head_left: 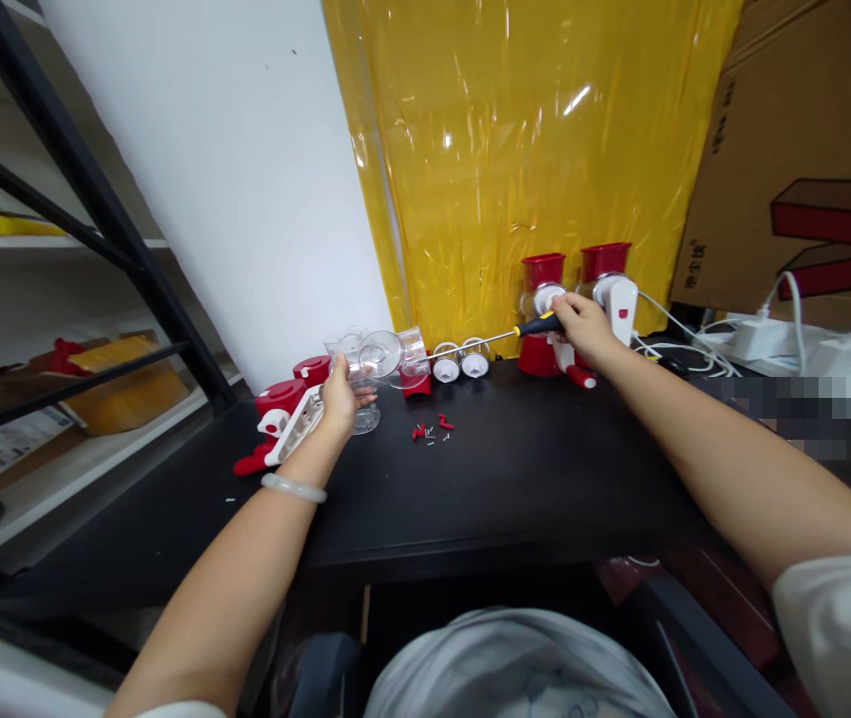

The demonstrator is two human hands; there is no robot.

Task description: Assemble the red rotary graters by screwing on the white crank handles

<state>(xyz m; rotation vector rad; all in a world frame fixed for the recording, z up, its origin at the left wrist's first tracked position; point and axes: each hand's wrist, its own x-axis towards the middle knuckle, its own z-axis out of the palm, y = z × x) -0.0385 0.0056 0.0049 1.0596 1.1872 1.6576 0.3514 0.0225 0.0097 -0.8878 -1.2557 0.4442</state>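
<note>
Left grip [339,401] grasps clear housing [380,357] above the desk [537,469]. Right grip [584,327] closed round screwdriver [534,326], shaft level, tip at housing's right end; contact unclear. Red bits [419,432], screws [447,437] lie nearby on desk.

A screwdriver [539,324], loose screws [447,436], black desk [515,469], shelving [102,199] and cardboard box [746,199] suggest a workshop corner.

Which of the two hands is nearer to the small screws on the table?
Left. The left hand, holding a clear plastic part, is left of the screws; the right hand, gripping a screwdriver, is farther away, to their right.
</note>
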